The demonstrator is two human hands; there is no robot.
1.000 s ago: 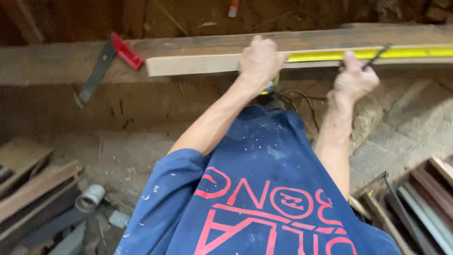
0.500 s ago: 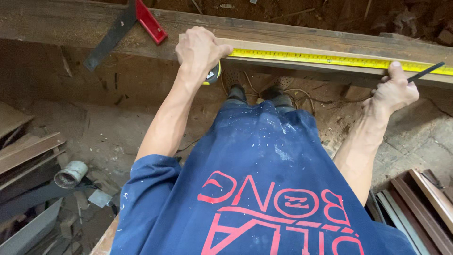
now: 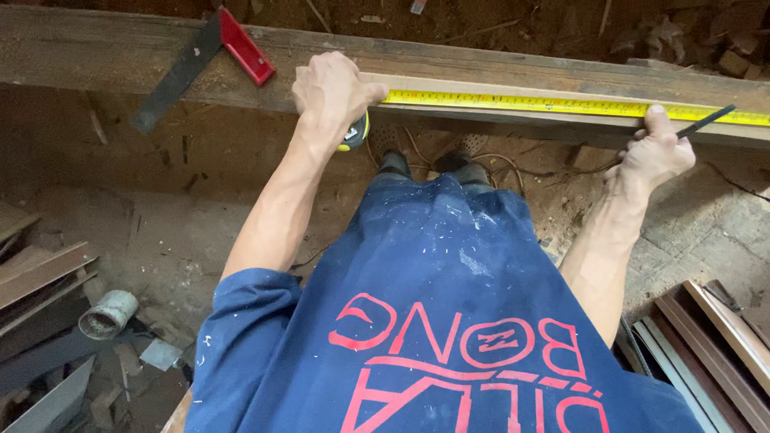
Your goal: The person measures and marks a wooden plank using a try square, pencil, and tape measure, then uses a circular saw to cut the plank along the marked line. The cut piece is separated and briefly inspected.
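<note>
Tape measure (image 3: 553,104) case mostly hidden under left hand (image 3: 333,96)

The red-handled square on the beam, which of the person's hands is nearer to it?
Left. The left hand grips the tape measure case on the beam, just right of the square. The right hand, holding a pencil, is far along the yellow tape.
</note>
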